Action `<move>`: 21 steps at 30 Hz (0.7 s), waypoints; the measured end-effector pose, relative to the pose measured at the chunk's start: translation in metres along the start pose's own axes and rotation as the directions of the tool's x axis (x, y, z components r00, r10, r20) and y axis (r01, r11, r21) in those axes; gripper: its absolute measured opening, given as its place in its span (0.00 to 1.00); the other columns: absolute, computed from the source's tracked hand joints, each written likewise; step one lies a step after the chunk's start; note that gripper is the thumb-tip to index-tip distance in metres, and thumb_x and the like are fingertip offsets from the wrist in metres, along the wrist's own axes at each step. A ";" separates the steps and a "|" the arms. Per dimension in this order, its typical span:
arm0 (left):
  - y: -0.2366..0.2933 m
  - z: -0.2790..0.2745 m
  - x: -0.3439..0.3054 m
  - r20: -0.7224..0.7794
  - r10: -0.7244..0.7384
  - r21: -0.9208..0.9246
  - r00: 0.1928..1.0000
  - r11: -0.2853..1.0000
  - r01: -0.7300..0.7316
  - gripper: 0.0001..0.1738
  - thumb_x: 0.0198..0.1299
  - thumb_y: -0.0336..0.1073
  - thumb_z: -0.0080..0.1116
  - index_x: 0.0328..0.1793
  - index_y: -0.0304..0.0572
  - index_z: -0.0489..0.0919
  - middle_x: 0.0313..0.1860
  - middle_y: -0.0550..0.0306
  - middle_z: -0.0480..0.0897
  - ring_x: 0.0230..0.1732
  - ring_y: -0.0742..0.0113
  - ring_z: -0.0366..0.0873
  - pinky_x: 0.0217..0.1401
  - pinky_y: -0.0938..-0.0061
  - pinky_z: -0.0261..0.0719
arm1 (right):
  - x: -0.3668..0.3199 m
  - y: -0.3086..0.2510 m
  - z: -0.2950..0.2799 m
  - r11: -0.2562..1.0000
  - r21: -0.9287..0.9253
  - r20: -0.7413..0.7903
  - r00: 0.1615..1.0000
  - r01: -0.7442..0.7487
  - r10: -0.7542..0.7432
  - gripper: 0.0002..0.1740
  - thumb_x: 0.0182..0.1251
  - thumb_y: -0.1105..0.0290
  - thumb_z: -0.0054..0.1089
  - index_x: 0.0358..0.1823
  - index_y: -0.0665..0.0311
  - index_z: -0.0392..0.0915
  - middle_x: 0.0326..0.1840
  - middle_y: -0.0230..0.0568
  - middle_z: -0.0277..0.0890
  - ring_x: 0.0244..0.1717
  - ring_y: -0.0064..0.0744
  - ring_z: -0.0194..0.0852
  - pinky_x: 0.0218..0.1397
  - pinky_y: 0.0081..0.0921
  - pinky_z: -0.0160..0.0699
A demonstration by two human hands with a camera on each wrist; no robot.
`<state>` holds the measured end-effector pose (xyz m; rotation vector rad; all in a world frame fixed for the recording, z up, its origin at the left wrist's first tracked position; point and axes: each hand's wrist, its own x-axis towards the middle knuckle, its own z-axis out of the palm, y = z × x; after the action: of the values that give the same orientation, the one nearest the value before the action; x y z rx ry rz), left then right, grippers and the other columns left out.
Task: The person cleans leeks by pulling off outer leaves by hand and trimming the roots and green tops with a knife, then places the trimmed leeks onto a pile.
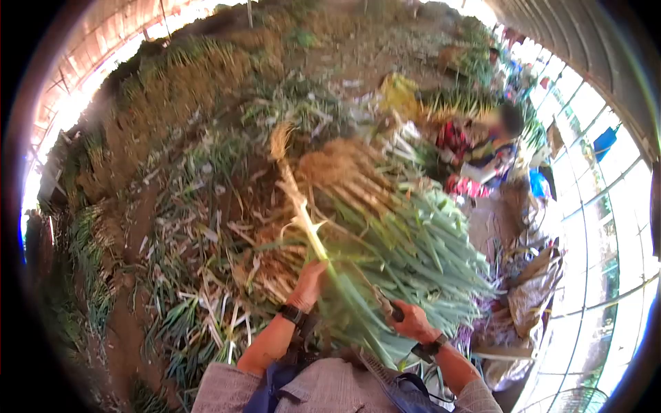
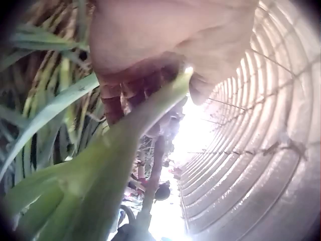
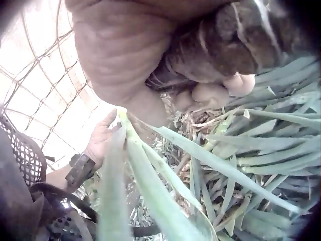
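The left hand [image 1: 306, 281] is closed round a single long stalk [image 1: 303, 213]. The fingers [image 2: 113, 100] curl about its pale green shaft, and the palm sits against it, as the left wrist view shows close up. The stalk rises from the fist, white above the grip, and ends in a tuft of dry roots [image 1: 279, 140] well above the hand. Its green leaves run down past the wrist toward the person's chest. A dark watch [image 1: 292, 314] sits on that wrist.

The right hand [image 1: 413, 321] is lower and to the right, a tight fist about a dark handle [image 1: 387, 305]. In the right wrist view the handle [image 3: 235, 45] is brown with pale bands, and it is clamped between the palm and bent fingers [image 3: 241, 84]. Whether a blade runs on from it cannot be told. The fist hangs just over the green leaves, close to the stalk but not gripping it. The same view catches the left hand [image 3: 103, 140] beyond, with its fingers up along the stalk.

Behind both hands lies a big pile [image 1: 413, 241] of like stalks, brown roots up and left, green tops fanning down and right. Trimmed leaves and husks litter the bare ground [image 1: 138, 227] to the left. A second person [image 1: 482, 155] sits past the pile, by the greenhouse wall [image 1: 606, 179].
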<state>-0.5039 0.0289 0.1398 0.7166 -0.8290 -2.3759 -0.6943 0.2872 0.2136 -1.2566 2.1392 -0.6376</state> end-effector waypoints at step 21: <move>-0.003 0.043 0.028 0.014 0.663 0.523 0.749 0.633 -0.570 0.22 0.76 0.48 0.47 0.67 0.45 0.70 0.60 0.59 0.75 0.59 0.64 0.71 0.60 0.60 0.71 | 0.034 0.026 -0.050 0.793 -0.122 -0.212 0.765 0.597 -0.608 0.22 0.50 0.68 0.68 0.50 0.63 0.78 0.39 0.47 0.82 0.39 0.50 0.82 0.40 0.40 0.82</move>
<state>-0.5517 0.0315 0.1582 0.6753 -1.3766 -1.4479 -0.7579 0.2743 0.2251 -2.0172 1.9120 -1.0548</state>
